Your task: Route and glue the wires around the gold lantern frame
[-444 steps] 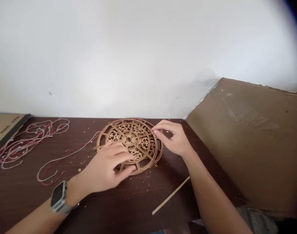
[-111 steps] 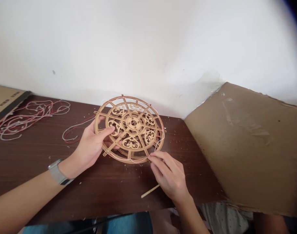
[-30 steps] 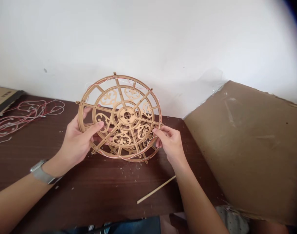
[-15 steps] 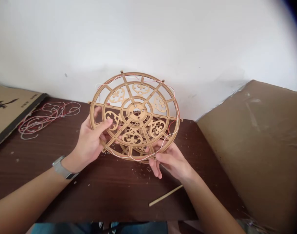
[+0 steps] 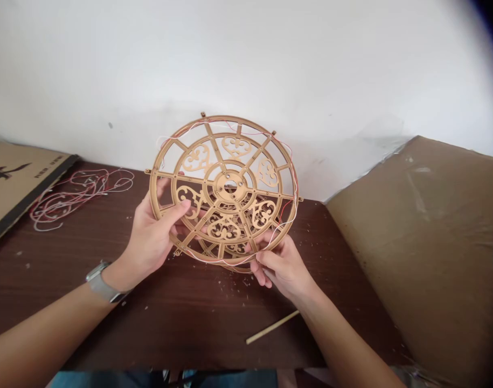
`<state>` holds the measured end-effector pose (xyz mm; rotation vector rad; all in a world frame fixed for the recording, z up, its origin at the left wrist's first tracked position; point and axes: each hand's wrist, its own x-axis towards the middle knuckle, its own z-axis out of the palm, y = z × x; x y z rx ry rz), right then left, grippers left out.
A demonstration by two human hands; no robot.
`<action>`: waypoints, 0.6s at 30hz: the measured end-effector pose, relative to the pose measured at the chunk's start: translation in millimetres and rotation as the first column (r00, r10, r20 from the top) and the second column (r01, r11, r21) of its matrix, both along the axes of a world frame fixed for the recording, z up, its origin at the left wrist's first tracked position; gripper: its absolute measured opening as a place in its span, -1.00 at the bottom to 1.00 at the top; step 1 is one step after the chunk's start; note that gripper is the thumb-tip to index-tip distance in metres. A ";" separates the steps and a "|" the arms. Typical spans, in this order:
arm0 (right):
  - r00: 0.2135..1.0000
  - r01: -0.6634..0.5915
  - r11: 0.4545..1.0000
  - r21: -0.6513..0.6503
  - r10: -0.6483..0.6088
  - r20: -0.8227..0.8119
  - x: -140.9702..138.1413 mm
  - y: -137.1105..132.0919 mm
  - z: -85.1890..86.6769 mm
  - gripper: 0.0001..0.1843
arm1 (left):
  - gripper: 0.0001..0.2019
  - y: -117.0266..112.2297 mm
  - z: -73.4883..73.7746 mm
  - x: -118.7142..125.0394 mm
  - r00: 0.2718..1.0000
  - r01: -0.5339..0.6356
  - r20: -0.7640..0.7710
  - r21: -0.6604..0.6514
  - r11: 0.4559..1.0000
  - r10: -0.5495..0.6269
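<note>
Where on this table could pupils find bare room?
Mostly bare, bar pale flecks: the dark brown tabletop between the red and white wire tangle and left forearm, and between the right forearm and brown cardboard panel. Crowded: below the round tan openwork wheel, where a second wheel shows, and beside the black-edged cardboard box, where the tangle lies.

Printed markings on the brown cardboard point(image 5: 18, 186) at far left: no text legible.
A short row of small dark characters point(image 5: 48, 166), too blurred to read, lies near the black edge point(image 5: 23, 209); left of it, a larger black emblem point(image 5: 6, 171), subject unclear.
</note>
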<state>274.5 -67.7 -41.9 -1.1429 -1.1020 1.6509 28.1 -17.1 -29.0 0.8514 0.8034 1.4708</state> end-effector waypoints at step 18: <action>0.979 0.168 0.985 0.040 -0.172 0.107 -0.6 2.2 4.1 -0.62 | -0.72 -34.5 -8.7 11.1 0.435 0.418 -0.660 0.750 0.513 0.612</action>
